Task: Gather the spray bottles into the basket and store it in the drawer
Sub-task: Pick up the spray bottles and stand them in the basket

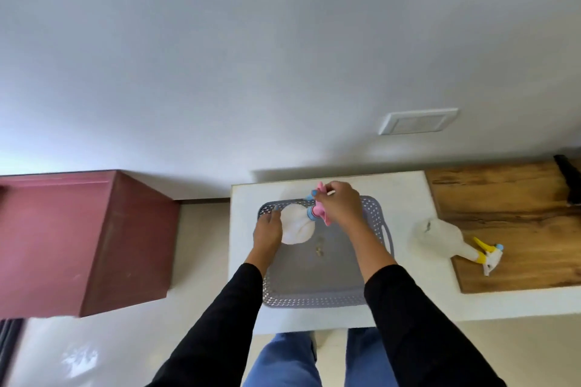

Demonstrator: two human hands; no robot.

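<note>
A grey perforated basket [314,298] sits on the white counter [408,302] in front of me. Over its far end I hold a white spray bottle with a pink and blue head [297,228], lying sideways. My right hand [338,203] grips the pink spray head. My left hand [267,229] cups the bottle's round body from the left. A second white spray bottle with a yellow trigger [446,237] lies on its side to the right of the basket, half on a wooden board [518,229].
A dark red cabinet [78,239] stands to the left of the counter, with a gap of pale floor between. A wall socket plate [418,121] is on the wall behind. A dark object [569,179] lies at the board's far right edge.
</note>
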